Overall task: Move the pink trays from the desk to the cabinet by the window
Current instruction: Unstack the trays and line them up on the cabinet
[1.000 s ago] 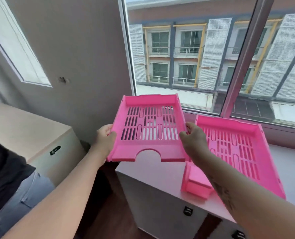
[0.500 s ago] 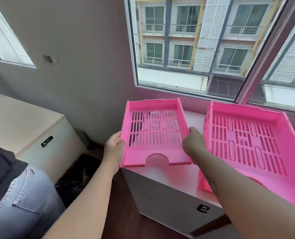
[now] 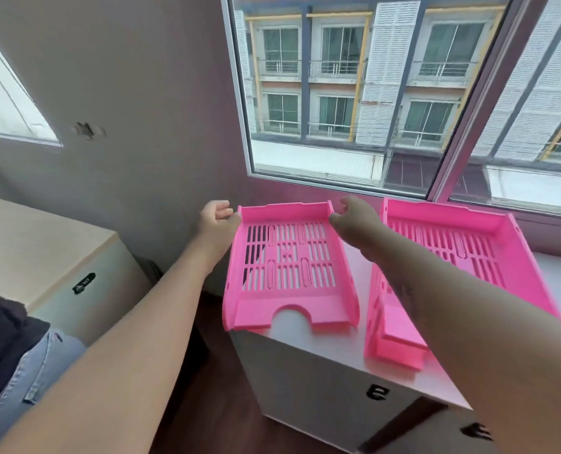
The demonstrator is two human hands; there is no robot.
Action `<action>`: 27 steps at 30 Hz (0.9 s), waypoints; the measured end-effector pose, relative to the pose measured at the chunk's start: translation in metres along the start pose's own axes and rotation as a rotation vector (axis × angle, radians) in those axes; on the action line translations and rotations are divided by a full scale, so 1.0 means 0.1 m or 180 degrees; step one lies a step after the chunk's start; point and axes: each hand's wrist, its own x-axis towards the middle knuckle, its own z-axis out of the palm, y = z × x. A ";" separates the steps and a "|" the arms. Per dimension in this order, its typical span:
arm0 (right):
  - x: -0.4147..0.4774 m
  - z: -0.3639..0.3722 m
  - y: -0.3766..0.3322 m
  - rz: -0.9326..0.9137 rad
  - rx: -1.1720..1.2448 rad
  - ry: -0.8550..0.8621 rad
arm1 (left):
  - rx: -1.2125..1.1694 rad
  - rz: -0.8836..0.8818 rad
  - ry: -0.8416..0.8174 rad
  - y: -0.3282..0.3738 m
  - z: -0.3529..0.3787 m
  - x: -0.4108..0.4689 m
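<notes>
A pink slotted tray (image 3: 259,314) lies flat on the left end of the white cabinet (image 3: 334,355) under the window, its notched front edge overhanging slightly. My left hand (image 3: 216,219) is at its far left corner, fingers loosely curled and apart, thumb just touching the rim. My right hand (image 3: 354,217) is at the far right corner; its fingers are hidden behind the hand. Another pink tray (image 3: 501,231) rests beside it on the right, on top of a further pink piece (image 3: 400,345), partly covered by my right forearm.
The window (image 3: 338,93) and its sill run right behind the cabinet. A grey wall closes the left side. A beige desk (image 3: 36,244) stands at the left, with a gap of dark floor (image 3: 207,404) between it and the cabinet.
The tray went from held in the air to lying on the cabinet top. Both hands slid from its sides forward to its far corners, and their grip loosened.
</notes>
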 end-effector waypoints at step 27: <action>-0.93 -1.61 2.29 0.1507 -0.0119 0.0943 | 0.0597 0.0361 -0.1237 0.38 2.28 -0.92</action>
